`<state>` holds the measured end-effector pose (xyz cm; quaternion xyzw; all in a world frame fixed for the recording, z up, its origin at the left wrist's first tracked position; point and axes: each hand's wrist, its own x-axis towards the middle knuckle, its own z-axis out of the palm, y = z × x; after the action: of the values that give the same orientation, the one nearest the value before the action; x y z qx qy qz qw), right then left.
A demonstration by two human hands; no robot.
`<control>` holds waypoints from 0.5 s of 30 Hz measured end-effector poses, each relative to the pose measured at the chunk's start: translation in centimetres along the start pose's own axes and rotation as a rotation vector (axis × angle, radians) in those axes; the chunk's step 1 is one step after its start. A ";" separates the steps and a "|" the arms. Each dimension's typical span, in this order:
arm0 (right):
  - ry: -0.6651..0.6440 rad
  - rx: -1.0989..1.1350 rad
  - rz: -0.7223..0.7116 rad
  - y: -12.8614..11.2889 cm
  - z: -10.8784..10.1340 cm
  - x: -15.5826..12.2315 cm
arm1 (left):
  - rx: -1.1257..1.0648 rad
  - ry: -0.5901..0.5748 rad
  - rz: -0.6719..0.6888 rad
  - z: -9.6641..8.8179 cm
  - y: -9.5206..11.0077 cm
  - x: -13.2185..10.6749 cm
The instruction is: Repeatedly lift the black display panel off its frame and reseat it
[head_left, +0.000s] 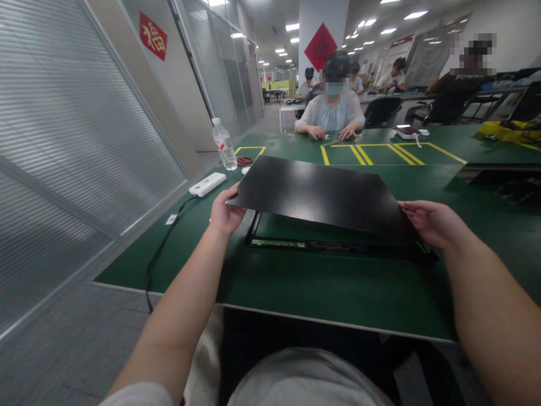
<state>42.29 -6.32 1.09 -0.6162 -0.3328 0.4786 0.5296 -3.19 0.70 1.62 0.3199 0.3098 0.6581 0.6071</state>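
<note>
A thin, glossy black rectangular panel (pixel 313 189) is held up at a tilt over the green table. My left hand (pixel 226 211) grips its left edge, fingers beneath and thumb at the rim. At the opposite end, my right hand (pixel 433 223) is closed on the right edge. Under the panel lies a black rectangular frame (pixel 355 248), partly covered by it. Along the frame's near side a narrow green circuit strip (pixel 279 243) shows at the left.
A water bottle (pixel 225 145), red-handled scissors (pixel 244 161) and a white power strip (pixel 208 184) with a black cable stand left. Across the green table (pixel 329 301) sits a person (pixel 333 110). Yellow tape (pixel 380 162) marks the far side. A dark flat object (pixel 502 173) lies right.
</note>
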 end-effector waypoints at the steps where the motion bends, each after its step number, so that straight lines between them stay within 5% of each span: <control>1: -0.001 0.004 0.058 -0.1 0.1 -0.1 | 0.009 -0.003 0.003 0.0 0.0 0.0; 15: 0.363 -0.326 -0.021 0.6 -0.4 0.9 | 0.206 -0.102 -0.038 -0.1 -2.0 -0.1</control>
<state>42.92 -5.73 0.29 -0.7658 -0.3114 0.2943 0.4795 -2.05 0.74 -0.03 0.4078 0.3506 0.5941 0.5982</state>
